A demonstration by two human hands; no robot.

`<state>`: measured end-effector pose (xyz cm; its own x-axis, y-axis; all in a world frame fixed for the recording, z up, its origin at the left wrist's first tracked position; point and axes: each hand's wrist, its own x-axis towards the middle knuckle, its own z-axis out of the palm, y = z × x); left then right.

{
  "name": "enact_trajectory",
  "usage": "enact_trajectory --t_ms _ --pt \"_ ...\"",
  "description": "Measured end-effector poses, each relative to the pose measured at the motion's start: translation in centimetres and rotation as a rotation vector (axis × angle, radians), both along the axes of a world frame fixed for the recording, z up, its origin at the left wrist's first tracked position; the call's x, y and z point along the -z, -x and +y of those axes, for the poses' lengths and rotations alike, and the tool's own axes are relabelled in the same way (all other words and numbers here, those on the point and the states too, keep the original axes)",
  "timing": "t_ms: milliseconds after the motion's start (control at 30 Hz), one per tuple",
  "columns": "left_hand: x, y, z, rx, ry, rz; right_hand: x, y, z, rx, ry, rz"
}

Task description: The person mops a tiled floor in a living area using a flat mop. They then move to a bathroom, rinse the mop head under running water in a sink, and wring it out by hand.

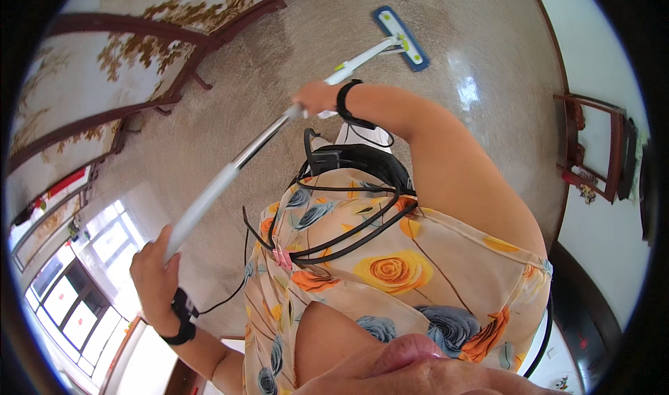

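Observation:
A flat mop with a long pole crosses the view, its wide blue-edged head lying on the speckled floor ahead and to the right. My left hand is wrapped around the top end of the pale grey handle. Farther down, my right hand grips the pole just below its bare metal section. From there a white lower shaft with green parts runs to the head. Both wrists wear black bands, and the right fingers partly hide the pole.
Wood-framed furniture with printed covers lines the left side, its feet on the floor. Against the right wall stands a wooden piece of furniture near some flowers. Black cables loop across my front, held by a pink clip.

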<state>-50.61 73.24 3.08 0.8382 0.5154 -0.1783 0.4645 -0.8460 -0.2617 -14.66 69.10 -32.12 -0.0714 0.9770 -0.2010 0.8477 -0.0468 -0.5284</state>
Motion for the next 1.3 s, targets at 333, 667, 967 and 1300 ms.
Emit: enact_trajectory --t_ms 333,667,967,1300 --pt "-8.3 12.1 0.8 -0.443 -0.294 -0.043 -6.3 13.3 7.3 -0.261 -0.033 0.201" --pt "-3.5 1.1 4.6 -0.003 -0.292 -0.08 -5.1 4.4 -0.6 0.139 -0.027 0.201" --pt "7.1 -14.9 -1.8 0.456 0.101 -0.161 3.0 -4.9 -14.4 0.876 0.015 0.204" --pt "15.9 -36.3 -9.0 0.823 0.031 -0.009 12.0 -4.8 -28.5 1.329 -0.007 0.228"
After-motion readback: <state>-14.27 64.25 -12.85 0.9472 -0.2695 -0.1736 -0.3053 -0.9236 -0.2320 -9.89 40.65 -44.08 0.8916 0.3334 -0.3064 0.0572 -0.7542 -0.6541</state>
